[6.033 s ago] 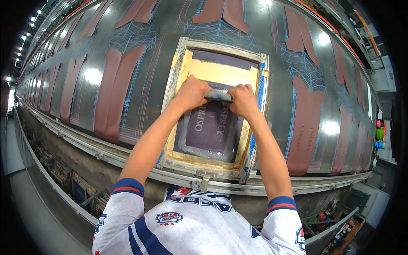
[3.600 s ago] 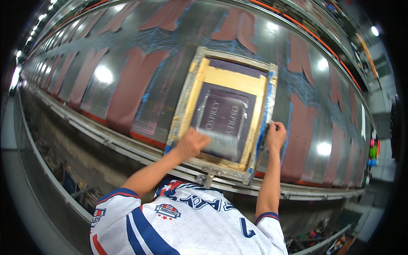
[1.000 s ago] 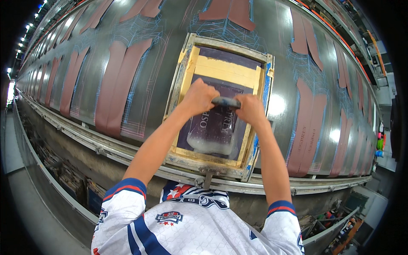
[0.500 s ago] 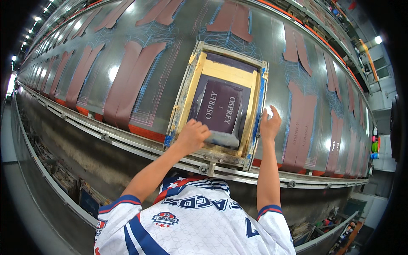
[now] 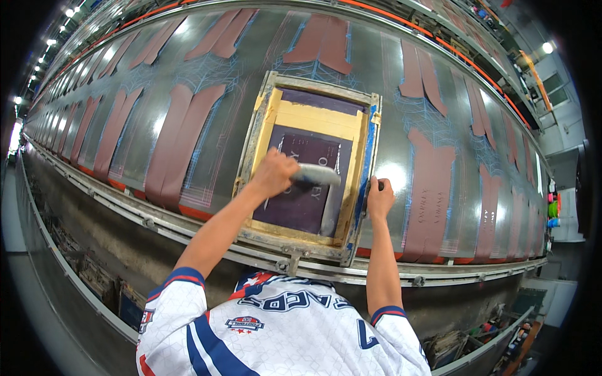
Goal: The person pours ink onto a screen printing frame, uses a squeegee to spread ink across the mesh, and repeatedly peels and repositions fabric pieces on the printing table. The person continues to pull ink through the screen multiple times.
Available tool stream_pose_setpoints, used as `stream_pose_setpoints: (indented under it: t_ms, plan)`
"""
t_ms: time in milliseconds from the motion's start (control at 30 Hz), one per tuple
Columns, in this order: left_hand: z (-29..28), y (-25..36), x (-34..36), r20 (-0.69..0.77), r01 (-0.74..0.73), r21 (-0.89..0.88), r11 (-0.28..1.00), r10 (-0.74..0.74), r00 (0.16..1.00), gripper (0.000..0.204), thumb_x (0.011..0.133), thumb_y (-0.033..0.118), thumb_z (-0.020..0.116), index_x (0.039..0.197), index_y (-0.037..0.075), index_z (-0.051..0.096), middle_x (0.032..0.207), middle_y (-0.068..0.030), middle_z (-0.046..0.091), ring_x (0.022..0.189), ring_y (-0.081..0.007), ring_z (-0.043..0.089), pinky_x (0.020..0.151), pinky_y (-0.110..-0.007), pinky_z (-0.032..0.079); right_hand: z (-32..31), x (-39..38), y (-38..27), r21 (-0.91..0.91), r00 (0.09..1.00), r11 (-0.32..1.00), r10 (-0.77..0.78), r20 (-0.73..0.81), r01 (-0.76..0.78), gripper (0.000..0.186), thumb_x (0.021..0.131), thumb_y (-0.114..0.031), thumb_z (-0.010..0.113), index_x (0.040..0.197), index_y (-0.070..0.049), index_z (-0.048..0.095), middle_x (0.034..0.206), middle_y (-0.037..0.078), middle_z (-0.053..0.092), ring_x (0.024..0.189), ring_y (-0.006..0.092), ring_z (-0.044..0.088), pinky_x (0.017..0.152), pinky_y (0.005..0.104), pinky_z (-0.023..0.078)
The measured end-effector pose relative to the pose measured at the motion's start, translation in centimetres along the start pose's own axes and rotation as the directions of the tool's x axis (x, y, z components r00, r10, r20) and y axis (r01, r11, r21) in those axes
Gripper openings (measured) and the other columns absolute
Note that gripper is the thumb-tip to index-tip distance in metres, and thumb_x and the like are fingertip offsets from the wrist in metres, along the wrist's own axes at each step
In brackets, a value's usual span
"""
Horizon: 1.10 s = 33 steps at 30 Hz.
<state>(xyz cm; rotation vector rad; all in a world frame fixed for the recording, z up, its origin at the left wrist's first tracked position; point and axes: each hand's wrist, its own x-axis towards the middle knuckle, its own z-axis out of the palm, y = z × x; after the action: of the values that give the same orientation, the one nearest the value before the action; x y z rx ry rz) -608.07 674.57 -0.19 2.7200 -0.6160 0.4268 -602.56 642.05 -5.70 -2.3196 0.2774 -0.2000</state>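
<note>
A screen-printing frame (image 5: 371, 135) with yellow tape along its inner border lies on the long dark table. My left hand (image 5: 274, 172) is closed around the end of a grey-white squeegee (image 5: 318, 175), held across the middle of the purple mesh (image 5: 285, 216). Light lettering on the mesh is partly hidden by the squeegee and hand. At the frame's right side, my right hand (image 5: 380, 200) has its fingers curled in against the frame's edge, beside a small dark part. What lies under those fingers is mostly hidden.
Pairs of maroon cut pieces (image 5: 182, 141) lie in rows on the table (image 5: 238, 144), some to the right bearing print. Blue web-like lines mark its surface. A metal rail (image 5: 188, 233) with clamps runs along the near edge. Stacked boards (image 5: 94, 260) stand below it.
The squeegee has gone from the near end of the mesh to its middle, in my left hand. My right hand has closed from open fingers at the frame's edge. The whole view has shifted slightly.
</note>
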Motion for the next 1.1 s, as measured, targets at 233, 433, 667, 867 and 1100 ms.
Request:
stream_pose_setpoints:
  t_ms: [233,433,667,867,1100]
  plan:
    - [1.5,-3.1,3.5,-0.049,0.024,-0.085,0.996,-0.029,0.998,0.025,0.066,0.009,0.072,0.09,0.013,0.073,0.092,-0.002,0.07,0.079,-0.0242,0.063,0.079,-0.041,0.043,-0.6,0.5,-0.1,0.079,0.999,0.996,0.042,0.027,-0.044,0.028,0.094,-0.028,0.068,0.091,0.0,0.068,0.084,0.02,0.07,0.079,0.0357,0.067,0.075,0.0444,0.05]
    - [0.5,8.4,-11.3,-0.117,0.027,-0.02,0.999,-0.029,0.993,0.03,0.071,0.01,0.068,0.1,0.01,0.072,0.1,-0.0015,0.071,0.08,-0.0186,0.063,0.077,-0.037,0.045,-2.1,1.7,-1.4,-0.034,0.999,0.999,-0.024,0.026,0.025,0.029,0.093,-0.027,0.068,0.09,0.002,0.069,0.079,0.02,0.07,0.073,0.0293,0.066,0.07,0.0423,0.049]
    - [3.0,9.0,-13.9,0.111,0.14,0.059,0.988,-0.146,0.983,0.044,0.056,0.012,0.078,0.099,0.013,0.069,0.097,0.0,0.068,0.095,-0.0213,0.062,0.088,-0.039,0.044,4.5,-0.4,4.8,0.157,0.997,0.985,-0.077,0.031,0.071,0.026,0.095,-0.027,0.065,0.093,-0.002,0.068,0.089,0.016,0.07,0.084,0.0304,0.066,0.077,0.0416,0.05]
    - [4.7,5.6,-18.3,0.085,0.231,0.037,0.972,-0.234,0.969,0.037,0.059,0.01,0.081,0.094,0.012,0.073,0.097,0.0002,0.071,0.093,-0.0216,0.064,0.087,-0.038,0.045,11.5,-4.4,4.7,0.255,0.99,0.964,-0.103,0.093,0.076,0.026,0.095,-0.028,0.062,0.091,-0.003,0.064,0.088,0.02,0.069,0.086,0.0408,0.067,0.077,0.0471,0.05]
    - [2.3,3.5,-17.3,0.165,0.217,0.033,0.976,-0.22,0.961,0.031,0.063,0.013,0.085,0.092,0.012,0.073,0.093,0.0004,0.071,0.09,-0.0221,0.065,0.085,-0.038,0.045,10.7,-6.0,2.3,0.408,0.993,0.91,0.035,0.111,-0.078,0.027,0.093,-0.029,0.065,0.089,-0.002,0.063,0.077,0.018,0.066,0.074,0.0348,0.067,0.072,0.0427,0.05]
